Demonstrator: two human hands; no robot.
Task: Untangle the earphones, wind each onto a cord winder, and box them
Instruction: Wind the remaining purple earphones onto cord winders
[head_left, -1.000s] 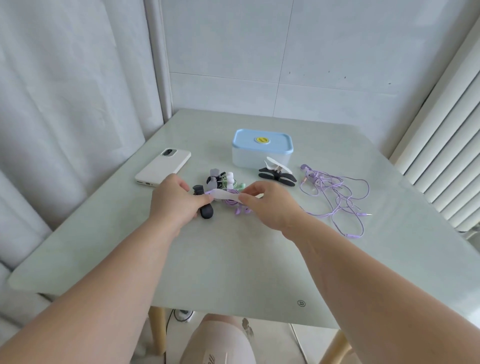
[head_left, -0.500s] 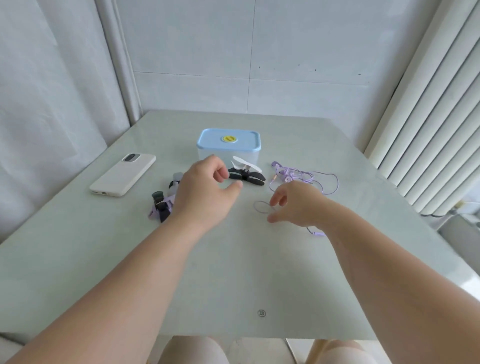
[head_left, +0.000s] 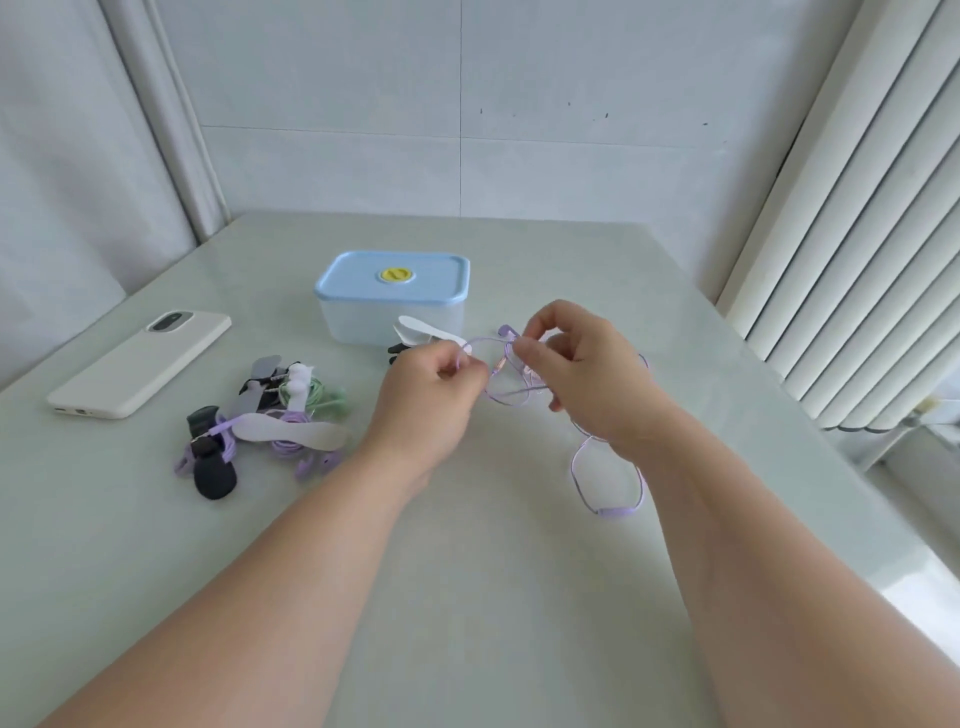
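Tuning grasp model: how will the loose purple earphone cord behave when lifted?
Likely floppy: the purple earphone cord sags in loose loops between the left hand and right hand and trails onto the table. Probably very light: fingertip pinches hold it. May snag: loops overlap.

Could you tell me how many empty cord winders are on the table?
2: a white winder in front of the box, and a black winder by it, partly behind the left hand. Others may be hidden.
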